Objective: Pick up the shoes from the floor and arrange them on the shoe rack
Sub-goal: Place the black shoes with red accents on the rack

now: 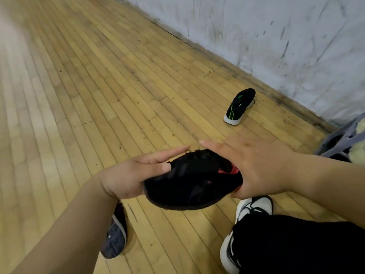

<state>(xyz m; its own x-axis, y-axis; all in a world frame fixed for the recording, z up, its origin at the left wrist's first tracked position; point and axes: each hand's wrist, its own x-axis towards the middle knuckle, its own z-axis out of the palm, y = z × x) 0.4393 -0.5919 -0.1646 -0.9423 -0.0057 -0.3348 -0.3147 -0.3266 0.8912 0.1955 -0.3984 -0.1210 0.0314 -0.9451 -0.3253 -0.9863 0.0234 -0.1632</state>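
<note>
Black suede shoe (193,180) mid-frame between left hand (126,178) and right hand (256,169); black green-striped sneaker (240,105) on wooden floor (98,95) upper right, near white wall (276,36).

Dark shoes (193,184) — three; white shoe (256,208) — one; hands (126,180) — two.
</note>
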